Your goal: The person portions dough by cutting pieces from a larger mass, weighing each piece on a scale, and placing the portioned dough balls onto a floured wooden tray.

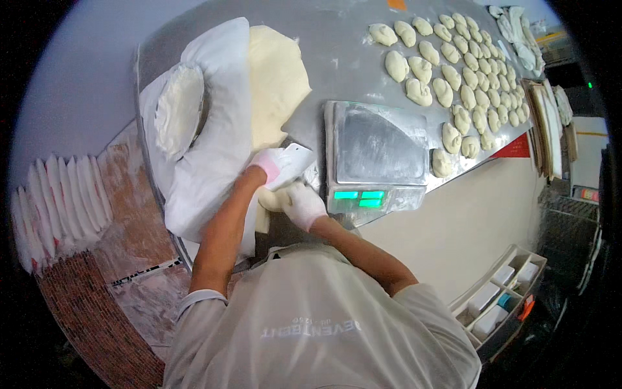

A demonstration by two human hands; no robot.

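Observation:
My left hand (269, 163), in a white and pink glove, is closed on a flat, pale dough scraper (295, 159). Just below it my gloved right hand (303, 205) grips a small piece of dough (275, 199); its fingertips are partly hidden. Beyond my hands a large slab of pale dough (277, 81) lies on the steel table (317, 48), its left side covered by a white cloth (223, 71). To the right of my hands stands a digital scale (382, 146) with lit green displays and flour on its bare pan.
Many shaped dough pieces (450, 76) spread over the table's right side. A round container of white powder (177, 115) rests on the cloth. White sacks (65, 201) stand on the floor at left. A divided bin (499, 295) sits low at right.

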